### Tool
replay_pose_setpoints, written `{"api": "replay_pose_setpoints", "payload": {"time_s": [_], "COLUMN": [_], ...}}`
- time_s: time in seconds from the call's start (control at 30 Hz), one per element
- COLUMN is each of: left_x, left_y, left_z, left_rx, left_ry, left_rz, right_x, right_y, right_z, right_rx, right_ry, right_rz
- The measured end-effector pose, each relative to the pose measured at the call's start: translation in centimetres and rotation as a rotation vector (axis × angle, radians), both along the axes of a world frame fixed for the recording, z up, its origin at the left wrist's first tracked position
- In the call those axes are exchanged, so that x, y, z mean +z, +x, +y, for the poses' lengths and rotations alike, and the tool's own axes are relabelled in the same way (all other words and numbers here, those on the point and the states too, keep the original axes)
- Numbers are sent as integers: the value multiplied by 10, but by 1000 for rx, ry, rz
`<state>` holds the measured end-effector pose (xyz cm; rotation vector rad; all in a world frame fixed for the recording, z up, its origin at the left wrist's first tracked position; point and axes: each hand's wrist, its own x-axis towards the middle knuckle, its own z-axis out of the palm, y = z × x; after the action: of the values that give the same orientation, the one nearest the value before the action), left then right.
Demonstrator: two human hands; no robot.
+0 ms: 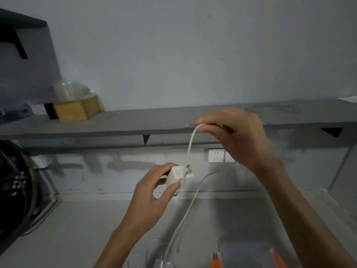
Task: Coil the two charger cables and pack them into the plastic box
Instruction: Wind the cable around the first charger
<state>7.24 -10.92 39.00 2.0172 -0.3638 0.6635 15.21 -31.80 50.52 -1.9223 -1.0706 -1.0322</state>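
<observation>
The grip of the left hand (150, 194) is clamped on a small white square charger plug (174, 177) at centre, while the right hand (239, 138) at 1 o'clock pinches its thin white cable (191, 144), which trails down toward 6 o'clock above the grey counter (87, 229).

Two hands are in view, the left hand (152, 196) and the right hand (237, 136). There is one white charger plug (176, 176). Two stretches of white cable (191, 144) show, the thinner stretch (185, 215) running toward the near edge; whether they are one cable or two cannot be told. One clear plastic box (251, 252) with two orange clips (216, 263) (278, 259) stands near on the tabletop (77, 229). On the far wall are two socket plates (216, 156) and one long shelf (135, 122) on two dark brackets (146, 138) (332, 131). At its left end are one wooden box (75, 110) and one stack of clear cups (63, 91), too blurred to count.
</observation>
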Motion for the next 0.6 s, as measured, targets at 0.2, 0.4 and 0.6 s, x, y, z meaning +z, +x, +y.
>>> {"api": "replay_pose_setpoints", "payload": {"time_s": [0.2,0.4,0.6], "left_x": [31,52,49], "left_y": [-30,-17,22], "left_z": [-18,-20,2], "left_rx": [-295,-298,-70], "left_ry": [-207,-482,-753], "left_rz": [28,21,108], "right_x": [-20,-97,-169], "right_y": [42,28,-21], "right_z": [10,39,38], "right_rx": [217,376,371], "right_ry": [69,4,231], "right_rz": [440,780,994]}}
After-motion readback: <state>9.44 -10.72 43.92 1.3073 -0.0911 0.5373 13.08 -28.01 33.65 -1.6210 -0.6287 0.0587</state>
